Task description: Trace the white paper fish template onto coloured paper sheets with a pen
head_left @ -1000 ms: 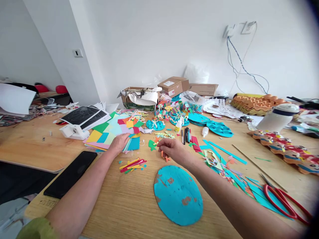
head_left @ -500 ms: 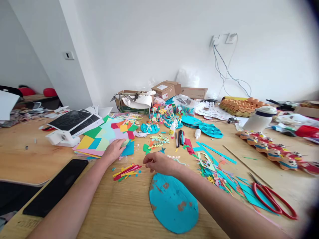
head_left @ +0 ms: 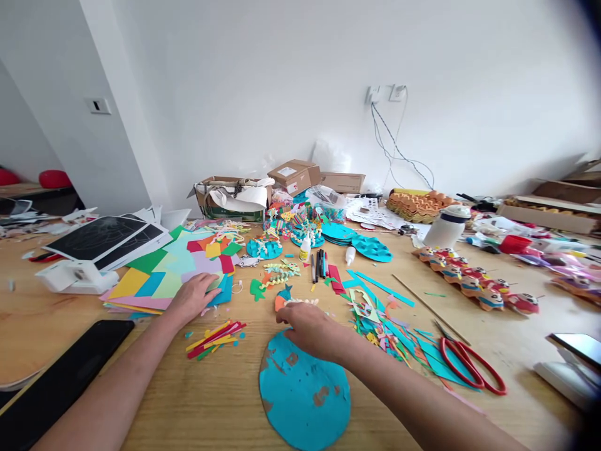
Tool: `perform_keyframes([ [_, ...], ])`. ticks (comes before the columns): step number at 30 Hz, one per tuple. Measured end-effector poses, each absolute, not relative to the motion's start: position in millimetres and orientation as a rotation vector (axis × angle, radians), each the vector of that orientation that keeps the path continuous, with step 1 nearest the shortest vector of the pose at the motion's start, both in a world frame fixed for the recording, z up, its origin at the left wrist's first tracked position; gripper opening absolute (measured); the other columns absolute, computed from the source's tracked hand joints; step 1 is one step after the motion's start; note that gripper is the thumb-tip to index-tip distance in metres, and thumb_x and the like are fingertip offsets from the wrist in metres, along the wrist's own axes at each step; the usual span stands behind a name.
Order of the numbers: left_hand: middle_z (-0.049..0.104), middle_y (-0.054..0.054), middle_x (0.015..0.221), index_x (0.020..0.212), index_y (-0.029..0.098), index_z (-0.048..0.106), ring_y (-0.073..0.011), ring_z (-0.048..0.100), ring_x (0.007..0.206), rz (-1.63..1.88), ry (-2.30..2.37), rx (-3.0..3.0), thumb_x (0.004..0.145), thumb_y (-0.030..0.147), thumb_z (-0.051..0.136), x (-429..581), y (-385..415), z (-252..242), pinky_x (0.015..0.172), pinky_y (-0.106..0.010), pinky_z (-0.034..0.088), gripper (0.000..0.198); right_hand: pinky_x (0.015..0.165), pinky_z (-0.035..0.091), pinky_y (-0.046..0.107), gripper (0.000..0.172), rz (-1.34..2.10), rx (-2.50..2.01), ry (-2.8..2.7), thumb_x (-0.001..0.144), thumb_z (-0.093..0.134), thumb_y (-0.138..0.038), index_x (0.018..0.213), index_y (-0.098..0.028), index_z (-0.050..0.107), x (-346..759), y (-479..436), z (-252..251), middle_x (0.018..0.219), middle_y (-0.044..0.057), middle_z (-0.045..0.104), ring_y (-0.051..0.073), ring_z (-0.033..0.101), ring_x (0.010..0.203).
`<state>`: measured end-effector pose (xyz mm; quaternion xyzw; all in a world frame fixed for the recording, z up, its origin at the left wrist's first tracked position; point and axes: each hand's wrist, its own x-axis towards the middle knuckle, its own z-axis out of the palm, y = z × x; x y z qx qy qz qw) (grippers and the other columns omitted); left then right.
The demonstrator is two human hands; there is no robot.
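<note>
My left hand [head_left: 192, 296] lies flat, fingers stretched out, on the near corner of a stack of coloured paper sheets [head_left: 154, 282]. Over the far edge of a blue painted oval board [head_left: 305, 394], my right hand [head_left: 307, 326] curls its fingers down; whatever they pinch is hidden. Just beyond its fingertips lie an orange and blue paper fish shape [head_left: 282, 297] and a curled white strip [head_left: 303, 302]. Between the two hands sits a small heap of red and yellow paper strips [head_left: 213, 332].
A black phone [head_left: 61, 376] lies at the near left. Red scissors [head_left: 469, 363] and blue paper scraps [head_left: 399, 332] lie to the right. Pens [head_left: 318, 266], glue bottles [head_left: 305, 248], blue egg trays [head_left: 370, 247], cardboard boxes [head_left: 293, 175] and painted egg cartons [head_left: 474, 282] crowd the far side.
My right hand has drawn back toward me, from the scraps onto the far edge of the blue oval. My left hand stays on the paper stack. The view has swung right.
</note>
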<state>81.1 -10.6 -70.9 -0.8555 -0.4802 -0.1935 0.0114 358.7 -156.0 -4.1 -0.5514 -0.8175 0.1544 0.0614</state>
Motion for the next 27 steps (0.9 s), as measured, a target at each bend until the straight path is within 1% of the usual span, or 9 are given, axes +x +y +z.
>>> perform_keyframes([
  [5,0.059,-0.010,0.109,0.104,0.019,0.057,-0.0248,0.054,0.100,-0.612,-1.483,-2.675,0.078,0.041,0.048,79,-6,-75,0.087,-0.036,0.042,0.036,0.069,0.040,0.029,0.030,0.381,-1.715,-2.553,0.073,0.048,-0.011,0.099,-0.019,0.061,366,-174,1,0.103,0.010,0.062,0.024,0.058,0.094],
  [10,0.058,-0.010,0.108,0.104,0.019,0.058,-0.0242,0.054,0.099,-0.621,-1.477,-2.685,0.078,0.039,0.048,78,-5,-78,0.086,-0.035,0.042,0.034,0.071,0.041,0.031,0.031,0.382,-1.781,-2.572,0.074,0.051,-0.013,0.104,-0.018,0.059,366,-182,1,0.105,0.010,0.062,0.025,0.058,0.095],
  [14,0.059,-0.009,0.106,0.102,0.020,0.058,-0.0230,0.055,0.098,-0.612,-1.488,-2.695,0.079,0.036,0.048,78,-7,-75,0.085,-0.034,0.043,0.030,0.074,0.042,0.033,0.029,0.432,-1.788,-2.560,0.076,0.057,-0.024,0.105,-0.018,0.059,367,-185,2,0.106,0.011,0.060,0.027,0.056,0.097],
  [17,0.059,-0.008,0.106,0.103,0.020,0.057,-0.0220,0.055,0.098,-0.600,-1.491,-2.704,0.080,0.036,0.048,80,-9,-71,0.085,-0.033,0.043,0.030,0.074,0.042,0.034,0.032,0.454,-1.803,-2.548,0.076,0.060,-0.033,0.104,-0.017,0.059,368,-185,0,0.105,0.012,0.059,0.027,0.056,0.097],
  [19,0.059,-0.008,0.106,0.104,0.020,0.057,-0.0219,0.054,0.098,-0.591,-1.488,-2.708,0.080,0.038,0.048,80,-11,-69,0.086,-0.034,0.042,0.031,0.074,0.042,0.033,0.031,0.433,-1.816,-2.541,0.076,0.060,-0.032,0.104,-0.018,0.058,370,-186,-2,0.105,0.011,0.058,0.027,0.056,0.097],
  [22,0.059,-0.009,0.107,0.104,0.019,0.057,-0.0225,0.054,0.100,-0.574,-1.485,-2.709,0.080,0.040,0.048,81,-11,-68,0.086,-0.034,0.042,0.033,0.072,0.042,0.033,0.029,0.402,-1.865,-2.545,0.075,0.060,-0.025,0.103,-0.018,0.058,371,-187,-2,0.105,0.010,0.057,0.026,0.057,0.096],
  [27,0.058,-0.011,0.108,0.106,0.016,0.057,-0.0250,0.054,0.100,-0.548,-1.493,-2.710,0.079,0.036,0.050,80,-11,-68,0.086,-0.036,0.042,0.034,0.069,0.042,0.032,0.028,0.398,-1.894,-2.511,0.073,0.059,-0.022,0.101,-0.018,0.058,378,-188,-2,0.105,0.010,0.058,0.026,0.058,0.093],
])
